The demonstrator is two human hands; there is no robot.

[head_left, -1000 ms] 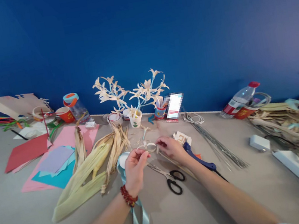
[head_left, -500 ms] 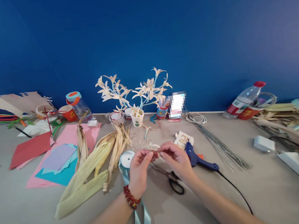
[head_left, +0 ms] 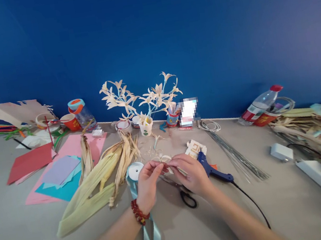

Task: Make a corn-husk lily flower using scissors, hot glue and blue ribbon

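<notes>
Light blue ribbon (head_left: 156,234) hangs loose on the near side of the left fingers, by the wrist with the red bead bracelet (head_left: 140,212). Scissors (head_left: 184,202) lie on the grey table (head_left: 175,231) just nearer than the fingers, one black loop showing, the rest mostly hidden by the right hand. Left hand (head_left: 148,183): thumb and fingers pinched on a pale piece (head_left: 165,158). Right hand (head_left: 190,172): fingertips pinched on the same piece, almost meeting the left ones. Piece sits at the fingertips, thin pale loops poking out on the far side (exact grip partly hidden, shape unclear).

Ribbon spool (head_left: 133,174) is just left of the left fingers. Blue glue gun (head_left: 214,171) lies right of the right fingers, apart from them. Corn husks (head_left: 82,201) spread further left, coloured paper (head_left: 56,171) beyond those. Thin wires (head_left: 234,155) lie well right of the fingers. Past the fingers: white cup (head_left: 146,129) with pale flowers (head_left: 152,97) above it; phone (head_left: 187,109), screen blurred, to its right. Bottle (head_left: 258,108) leans far right. Blue wall (head_left: 145,25) behind everything.
</notes>
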